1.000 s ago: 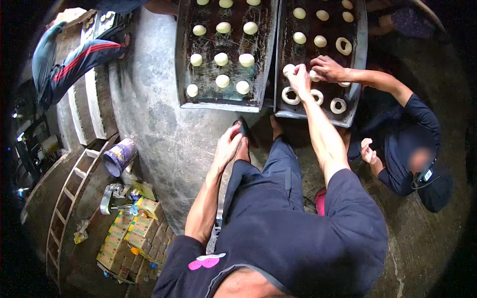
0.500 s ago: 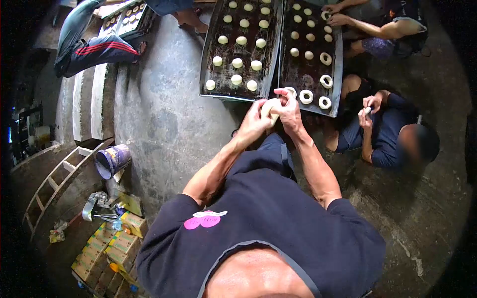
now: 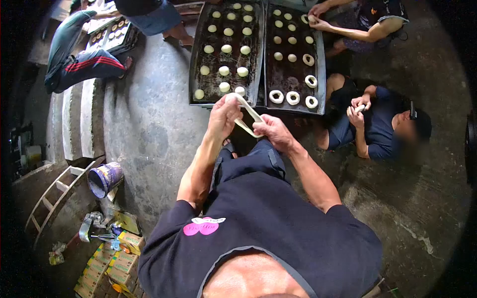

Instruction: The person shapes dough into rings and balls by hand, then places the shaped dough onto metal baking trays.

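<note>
Between my hands a ring of pale dough (image 3: 250, 108) is stretched into a long loop, just off the near edge of the trays. My left hand (image 3: 222, 117) is closed around its left end, and my right hand (image 3: 275, 132) grips the right end. Ahead lies a dark baking tray (image 3: 209, 83) with rows of round dough balls (image 3: 224, 71). Beside it, the right-hand baking tray (image 3: 285, 78) carries more dough balls (image 3: 278, 56) at the far part and several dough rings (image 3: 292, 98) along its near and right edges.
At the right tray's far side, a co-worker's hands (image 3: 318, 21) hold dough. Another person (image 3: 382, 121) sits at right with a small dough piece (image 3: 359, 108). More people stand upper left near another tray (image 3: 118, 35). A bucket (image 3: 105, 180), ladder (image 3: 62, 186) and boxes (image 3: 119, 268) are at left.
My hands have moved apart and slightly left in view, drawing the bunched dough ring out into an open loop. The view has shifted, so the trays appear further left.
</note>
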### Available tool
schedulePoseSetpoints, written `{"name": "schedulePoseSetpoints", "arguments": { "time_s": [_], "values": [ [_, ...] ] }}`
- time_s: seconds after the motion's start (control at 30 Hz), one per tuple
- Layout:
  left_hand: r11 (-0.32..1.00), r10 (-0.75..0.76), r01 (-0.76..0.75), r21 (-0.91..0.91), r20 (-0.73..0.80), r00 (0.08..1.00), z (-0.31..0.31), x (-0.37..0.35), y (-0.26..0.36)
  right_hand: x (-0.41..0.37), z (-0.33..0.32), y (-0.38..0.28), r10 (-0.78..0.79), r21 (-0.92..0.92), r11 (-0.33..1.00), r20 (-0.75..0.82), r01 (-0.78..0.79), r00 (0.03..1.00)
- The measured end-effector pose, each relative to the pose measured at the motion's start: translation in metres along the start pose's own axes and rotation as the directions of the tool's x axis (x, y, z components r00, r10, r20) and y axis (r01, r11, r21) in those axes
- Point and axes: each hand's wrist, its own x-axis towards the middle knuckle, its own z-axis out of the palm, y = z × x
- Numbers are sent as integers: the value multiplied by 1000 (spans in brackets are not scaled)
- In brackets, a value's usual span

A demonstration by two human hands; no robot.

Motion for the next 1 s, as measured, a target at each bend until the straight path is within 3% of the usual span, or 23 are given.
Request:
{"name": "schedulePoseSetpoints", "arguments": {
  "time_s": [0.03,0.13,0.17,0.23,0.27,0.3,0.37,0.43,0.47,0.5,0.6,0.63,0.7,0.73,0.77,0.83,0.87,0.97,1.0],
  "values": [
    [998,-40,40,-42,6,999,-4,-1,-6,-1,-11,-7,11,-2,1000,-12,-12,1000],
    [995,-80,89,39,-193,978,-31,9,-62,17,-60,-22,-43,-97,995,-177,26,983],
    [981,-165,180,74,-180,970,-47,16,-83,32,-77,-13,-67,-247,969,-249,3,966],
    [858,-216,359,368,-375,901,-56,23,-104,59,-103,-5,-135,-428,903,-376,-42,917],
    [704,-257,510,495,-491,832,-86,26,-115,82,-137,22,-221,-602,795,-404,-76,888],
    [660,-271,573,487,-557,785,-94,27,-111,100,-153,23,-134,-647,722,-480,-246,867],
    [704,-271,549,450,-544,794,-111,16,-99,146,-187,43,-395,-736,657,-519,-162,758],
    [671,-166,555,491,-630,759,-125,-3,-84,184,-207,42,-201,-535,805,-652,-256,732],
    [657,-96,572,491,-698,709,-141,-18,-81,203,-222,44,-149,-471,855,-623,-217,768],
    [640,-23,591,491,-757,653,-157,-33,-80,229,-240,65,-130,-266,963,-617,-50,776],
    [574,36,714,401,-884,466,-172,-70,-73,284,-273,92,26,5,1000,-665,-30,747],
    [565,47,740,366,-909,414,-171,-80,-74,293,-284,101,51,22,999,-662,-48,748],
    [575,7,765,292,-936,351,-173,-95,-83,297,-304,112,122,-52,972,-725,-230,678],
    [543,-8,797,266,-947,321,-176,-100,-90,291,-304,108,19,-138,976,-719,-169,695],
    [533,-24,806,256,-948,317,-176,-105,-97,285,-309,96,57,-201,944,-683,-263,728],
    [524,-66,817,239,-945,319,-173,-101,-110,288,-334,88,130,-460,741,-616,-489,777],
    [520,-82,824,226,-947,312,-174,-96,-117,299,-347,107,-139,-609,663,-672,-435,728],
    [488,-103,817,306,-910,403,-155,-57,-122,323,-340,51,-154,-625,671,-645,-400,749],
    [511,-114,788,342,-882,457,-145,-40,-120,344,-346,53,-230,-632,718,-609,-290,759]
  ]
}}
